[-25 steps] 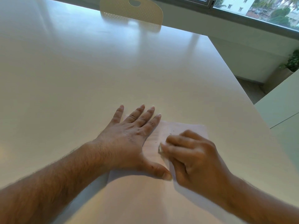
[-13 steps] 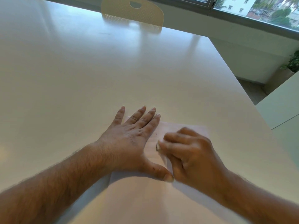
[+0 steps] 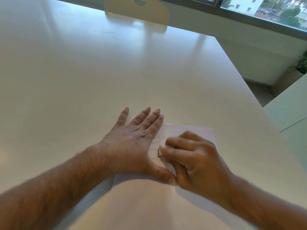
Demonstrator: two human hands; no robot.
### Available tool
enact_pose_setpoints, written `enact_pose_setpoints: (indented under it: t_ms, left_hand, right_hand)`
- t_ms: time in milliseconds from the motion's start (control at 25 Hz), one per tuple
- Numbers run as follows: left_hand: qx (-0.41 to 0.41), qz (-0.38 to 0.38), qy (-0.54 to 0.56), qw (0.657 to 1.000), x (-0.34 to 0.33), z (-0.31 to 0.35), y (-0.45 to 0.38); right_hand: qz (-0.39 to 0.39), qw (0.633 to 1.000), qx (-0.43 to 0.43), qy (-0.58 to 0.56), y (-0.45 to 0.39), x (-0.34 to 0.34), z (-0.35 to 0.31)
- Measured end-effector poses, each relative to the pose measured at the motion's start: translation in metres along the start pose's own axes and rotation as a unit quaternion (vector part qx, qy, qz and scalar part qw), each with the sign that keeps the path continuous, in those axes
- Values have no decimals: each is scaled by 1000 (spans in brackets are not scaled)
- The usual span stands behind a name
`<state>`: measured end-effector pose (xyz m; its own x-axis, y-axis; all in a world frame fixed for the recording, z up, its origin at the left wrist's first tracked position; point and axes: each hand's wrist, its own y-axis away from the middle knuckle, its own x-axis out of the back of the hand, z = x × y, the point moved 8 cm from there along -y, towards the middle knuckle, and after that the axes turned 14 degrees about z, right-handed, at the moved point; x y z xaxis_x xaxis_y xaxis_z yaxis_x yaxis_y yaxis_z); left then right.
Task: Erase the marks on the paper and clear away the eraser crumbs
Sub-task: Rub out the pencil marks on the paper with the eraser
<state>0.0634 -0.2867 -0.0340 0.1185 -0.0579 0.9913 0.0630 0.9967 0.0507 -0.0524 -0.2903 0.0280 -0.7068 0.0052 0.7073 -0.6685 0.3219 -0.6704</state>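
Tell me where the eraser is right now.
In the head view, the eraser is pinched in the right hand, pressed on the paper just right of the flat left hand.

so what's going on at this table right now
A person is erasing marks on a sheet of paper on a white table. The left hand lies flat on the sheet, pinning it down. The right hand grips a small eraser pressed to the paper. A few dark specks, marks or crumbs, show near it.
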Motion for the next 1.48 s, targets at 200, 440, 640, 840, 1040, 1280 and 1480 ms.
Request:
enact_pose_setpoints:
  t_ms: [200,440,640,840,1040,1280,1480]
  left_hand:
    - [3,-4,-2,1000,-1,0,1]
    - [-1,3,-3,1000,0,0,-1]
    - [-1,-4,-8,1000,-3,-1,-1]
    - [4,2,5,1000,0,1,0]
    - [-7,-1,10,1000,3,-7,4]
    - [-1,-3,-6,1000,7,-24,19]
    - [4,-3,-6,1000,6,-23,18]
  right_hand:
    - [-8,1000,14,17,-9,-9,14]
    - [-3,1000,6,9,-11,-7,11]
    - [-8,999,31,-19,-2,-6,-1]
    - [-4,999,-9,37,-16,-17,32]
    - [-3,999,1,39,-17,-17,30]
    - [6,1000,-17,19,-20,-14,33]
    - [32,997,-65,1,-27,-11,48]
